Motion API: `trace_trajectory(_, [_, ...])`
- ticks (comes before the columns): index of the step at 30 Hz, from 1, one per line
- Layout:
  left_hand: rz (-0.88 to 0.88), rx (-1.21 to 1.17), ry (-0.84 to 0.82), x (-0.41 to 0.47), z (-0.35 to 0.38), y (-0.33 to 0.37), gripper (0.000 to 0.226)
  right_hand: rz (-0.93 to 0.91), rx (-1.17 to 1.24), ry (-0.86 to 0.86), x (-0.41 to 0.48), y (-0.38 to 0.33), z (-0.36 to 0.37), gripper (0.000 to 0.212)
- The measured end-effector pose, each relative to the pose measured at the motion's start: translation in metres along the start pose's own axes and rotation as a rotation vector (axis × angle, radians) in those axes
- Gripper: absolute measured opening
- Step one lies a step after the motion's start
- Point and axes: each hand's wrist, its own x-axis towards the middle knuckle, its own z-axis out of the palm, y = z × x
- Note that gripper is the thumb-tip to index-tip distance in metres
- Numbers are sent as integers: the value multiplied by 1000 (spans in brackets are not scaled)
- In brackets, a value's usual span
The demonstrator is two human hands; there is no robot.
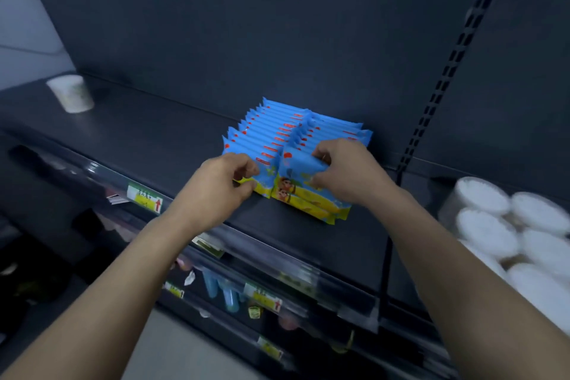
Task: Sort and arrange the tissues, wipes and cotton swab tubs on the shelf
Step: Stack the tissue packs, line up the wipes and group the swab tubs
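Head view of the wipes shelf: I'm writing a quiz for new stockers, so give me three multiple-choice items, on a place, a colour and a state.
1. The lone white tub stands: A) on the packs B) at the far left of the shelf C) on the floor.
2. The upright packs are mostly: A) blue B) green C) black.
3. The right hand: A) lies flat B) holds a tub C) grips the right row's front pack.
Key: B, it sits far left, apart from the packs; A, the wrappers are blue with yellow bottoms; C, its fingers curl round that pack.
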Motion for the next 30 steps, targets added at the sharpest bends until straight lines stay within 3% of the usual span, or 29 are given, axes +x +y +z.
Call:
trace_trajectory(11, [-79,109,30,13,-35,-58,16,-144,-40,-113,58,-57,53,18])
trace_trajectory(17, [-3,104,-18,40,-54,-106,16,-29,-161,-91,80,-84,76,22])
trace_trajectory(24, [207,36,-198,77,-72,-143,16,157,-468,8,82,-114,100,31])
trace_trajectory(30, [331,-20,-285,96,-71,-160,16,329,-517,59,84,-128,107,40])
